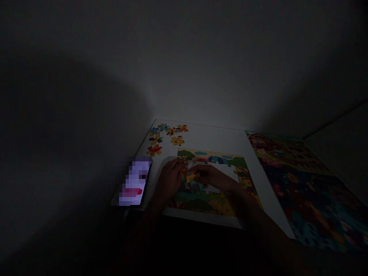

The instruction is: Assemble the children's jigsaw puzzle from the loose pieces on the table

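Note:
A partly assembled jigsaw puzzle (pixel 201 205) with trees and animals lies on the white table, with a white gap in its middle and right. My left hand (pixel 169 179) rests on the puzzle's left edge, its fingers stretched forward and slightly bent. Over the gap's left side, my right hand (pixel 211 175) has its fingers pinched at a yellowish puzzle piece (pixel 191 177). The dim light and the fingers hide part of that piece, and whether it sits in its place I cannot tell.
Several loose puzzle pieces (pixel 177 140) lie at the table's back left. A lit phone (pixel 135 182) is at the left edge. Two colourful picture sheets (pixel 290 153) cover the right side. A pale wall (pixel 201 76) rises behind the white table (pixel 218 136).

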### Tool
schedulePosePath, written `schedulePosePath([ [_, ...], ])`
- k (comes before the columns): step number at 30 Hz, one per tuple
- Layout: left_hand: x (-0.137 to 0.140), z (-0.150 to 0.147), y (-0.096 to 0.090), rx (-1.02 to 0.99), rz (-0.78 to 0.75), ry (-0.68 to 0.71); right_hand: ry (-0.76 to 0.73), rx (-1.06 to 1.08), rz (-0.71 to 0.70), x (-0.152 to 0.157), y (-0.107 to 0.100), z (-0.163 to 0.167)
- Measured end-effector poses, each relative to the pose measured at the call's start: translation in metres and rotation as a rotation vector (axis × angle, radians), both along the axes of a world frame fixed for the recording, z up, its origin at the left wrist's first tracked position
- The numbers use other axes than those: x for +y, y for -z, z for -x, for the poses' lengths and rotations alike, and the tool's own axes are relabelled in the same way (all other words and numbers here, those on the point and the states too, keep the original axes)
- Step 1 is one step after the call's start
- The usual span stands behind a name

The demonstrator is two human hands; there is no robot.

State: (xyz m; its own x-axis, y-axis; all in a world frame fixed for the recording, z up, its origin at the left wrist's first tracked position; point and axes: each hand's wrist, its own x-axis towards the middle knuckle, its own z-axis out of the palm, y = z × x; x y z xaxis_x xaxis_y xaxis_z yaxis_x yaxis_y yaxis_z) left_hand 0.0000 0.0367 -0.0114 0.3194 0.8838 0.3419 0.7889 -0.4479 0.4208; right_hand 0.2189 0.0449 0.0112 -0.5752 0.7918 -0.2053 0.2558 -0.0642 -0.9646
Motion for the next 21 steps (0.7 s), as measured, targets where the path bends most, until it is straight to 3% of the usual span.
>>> schedulePosePath([
  [21, -0.0001, 0.0009, -0.0032, 0.02, 0.028, 0.006, 0.188, 0.08, -0.017, -0.005, 0.0076, 0.0068],
])
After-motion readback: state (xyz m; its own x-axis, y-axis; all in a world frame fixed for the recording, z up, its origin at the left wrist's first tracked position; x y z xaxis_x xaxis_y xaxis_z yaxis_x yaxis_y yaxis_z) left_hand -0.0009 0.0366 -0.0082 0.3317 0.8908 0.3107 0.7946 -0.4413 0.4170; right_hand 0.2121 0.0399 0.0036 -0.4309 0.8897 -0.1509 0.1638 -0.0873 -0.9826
